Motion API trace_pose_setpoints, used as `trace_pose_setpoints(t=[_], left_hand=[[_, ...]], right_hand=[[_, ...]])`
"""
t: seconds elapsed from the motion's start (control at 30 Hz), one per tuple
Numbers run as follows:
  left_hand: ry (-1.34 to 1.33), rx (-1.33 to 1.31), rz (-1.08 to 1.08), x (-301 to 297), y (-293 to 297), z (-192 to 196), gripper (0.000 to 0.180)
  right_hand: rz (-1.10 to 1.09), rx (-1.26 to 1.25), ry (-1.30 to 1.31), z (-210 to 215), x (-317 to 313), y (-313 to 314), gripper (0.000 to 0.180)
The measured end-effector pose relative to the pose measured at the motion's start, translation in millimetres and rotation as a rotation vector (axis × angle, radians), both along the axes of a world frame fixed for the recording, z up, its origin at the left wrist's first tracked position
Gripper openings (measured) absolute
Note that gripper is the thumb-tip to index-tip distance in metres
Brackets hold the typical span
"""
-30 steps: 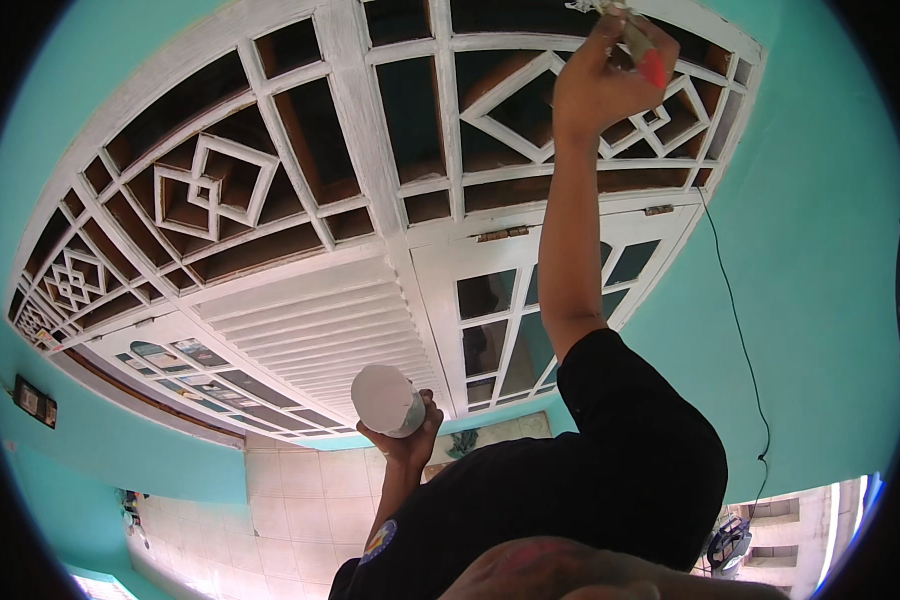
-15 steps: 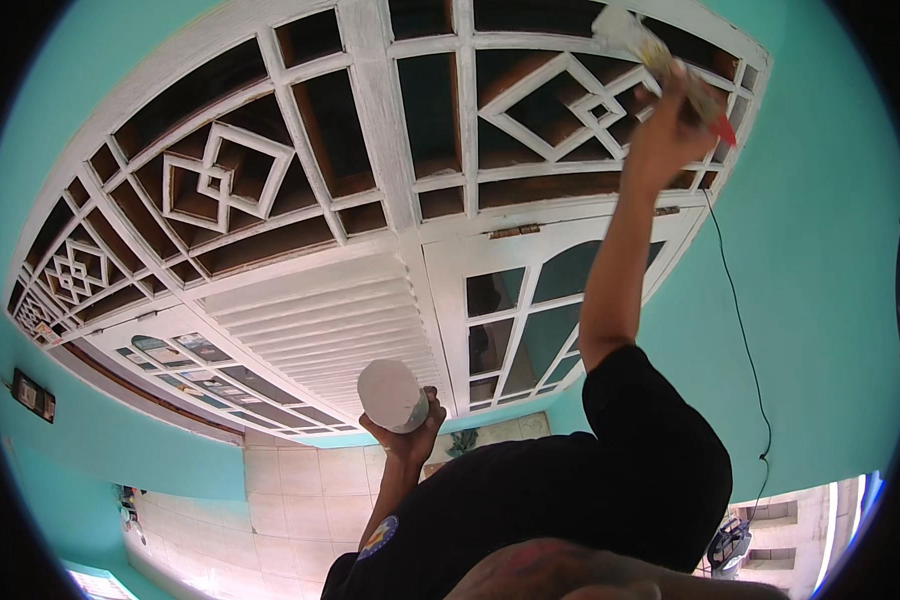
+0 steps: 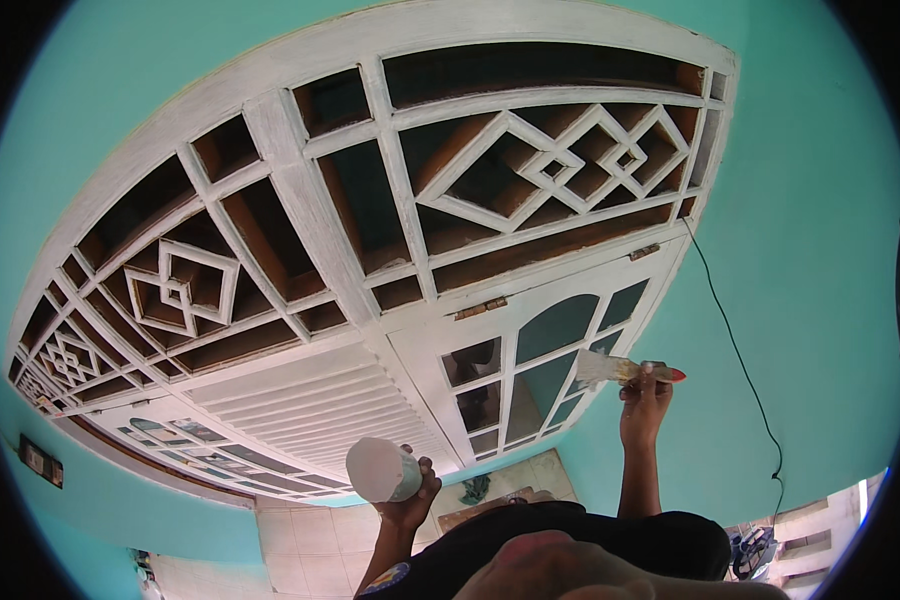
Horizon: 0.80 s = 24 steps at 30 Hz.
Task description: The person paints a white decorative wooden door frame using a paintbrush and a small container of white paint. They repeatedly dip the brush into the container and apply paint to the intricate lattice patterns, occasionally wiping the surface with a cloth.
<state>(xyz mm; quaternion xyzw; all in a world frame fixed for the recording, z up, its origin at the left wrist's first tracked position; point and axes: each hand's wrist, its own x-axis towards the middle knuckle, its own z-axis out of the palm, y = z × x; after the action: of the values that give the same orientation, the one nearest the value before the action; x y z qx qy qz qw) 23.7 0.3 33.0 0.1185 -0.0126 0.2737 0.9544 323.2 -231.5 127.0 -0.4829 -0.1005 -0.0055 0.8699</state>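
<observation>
Head view: the right hand (image 3: pixel 645 400) grips a paintbrush (image 3: pixel 625 371) near the white lattice door frame (image 3: pixel 370 260). The left hand (image 3: pixel 410 495) holds a white cup (image 3: pixel 378 470). A black wire (image 3: pixel 740 350) hangs on the teal wall (image 3: pixel 810 200).

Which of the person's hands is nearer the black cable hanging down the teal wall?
Right. The right hand, holding a paintbrush, is just left of the black cable; the left hand, with a white cup, is farther left.

Our right hand (image 3: pixel 645 400) has come down from the top lattice to beside the door panes. The paintbrush (image 3: pixel 625 371) came down with it. It now lies level, bristles pointing left.
</observation>
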Motion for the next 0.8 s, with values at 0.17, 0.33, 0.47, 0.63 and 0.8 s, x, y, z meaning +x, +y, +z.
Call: trace_pose_setpoints(t=[0.17, 0.33, 0.47, 0.63, 0.8], left_hand=[[-0.139, -0.053, -0.128, 18.2, -3.5, 16.0, 0.067], [-0.145, -0.092, -0.019, 30.1, -10.6, 16.5, 0.062], [-0.053, -0.093, 0.097, 36.8, -22.2, 9.2, 0.057], [-0.116, -0.071, 0.054, 45.9, -32.3, 9.2, 0.056], [-0.074, -0.087, 0.059, 55.3, -39.5, 6.7, 0.057]], right_hand=[[-0.029, 0.043, 0.024, -9.1, 29.7, -28.2, 0.024], [-0.077, 0.104, 0.136, -20.9, 58.3, -30.8, 0.025], [-0.070, 0.155, 0.151, -25.3, 71.2, -29.8, 0.025], [-0.056, 0.015, 0.028, -37.4, 90.0, -30.1, 0.024], [0.103, 0.148, 0.183, -45.1, 101.2, -39.2, 0.029]])
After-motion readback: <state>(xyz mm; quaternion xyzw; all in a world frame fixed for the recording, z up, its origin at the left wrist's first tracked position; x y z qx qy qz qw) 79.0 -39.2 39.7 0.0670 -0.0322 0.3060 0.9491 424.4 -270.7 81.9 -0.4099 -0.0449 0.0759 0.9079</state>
